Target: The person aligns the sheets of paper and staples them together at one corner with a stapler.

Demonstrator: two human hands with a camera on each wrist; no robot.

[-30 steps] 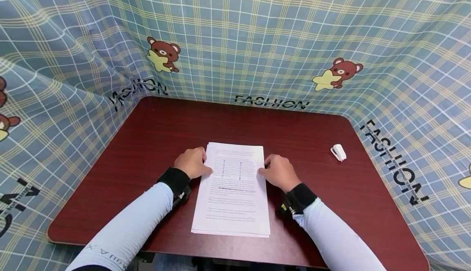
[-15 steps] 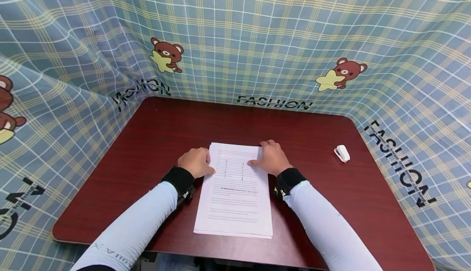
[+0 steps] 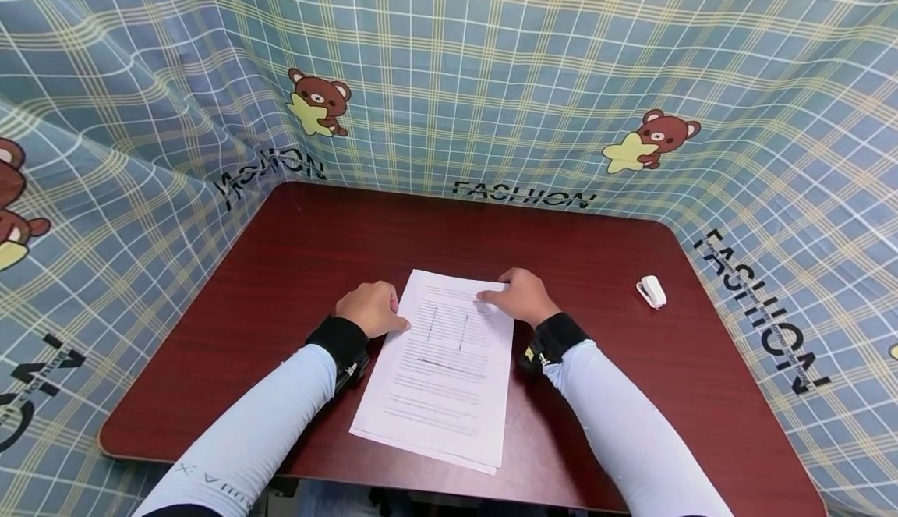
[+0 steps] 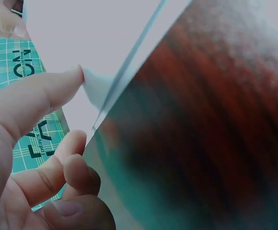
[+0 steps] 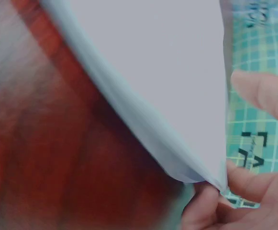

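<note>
A stack of printed paper sheets [image 3: 442, 377] lies slanted in front of me, its near end swung to the left and its lower sheets slightly out of line. My left hand [image 3: 370, 308] pinches the stack's left edge; in the left wrist view the thumb [image 4: 64, 88] is on the top sheet and the other fingers are curled at the edge. At the far right corner, my right hand [image 3: 525, 296] holds the paper with its thumb over the top. In the right wrist view, curled fingers [image 5: 203, 206] meet the corner of the sheets [image 5: 162, 62].
A small white stapler [image 3: 652, 291] sits to the right on the dark red wooden table [image 3: 351, 228]. Plaid curtain cloth [image 3: 449, 96] with printed bears surrounds the table at the back and sides.
My right hand has moved up from the stack's right edge to its far right corner. The stack has turned, with its far end shifting right and its near end left.
</note>
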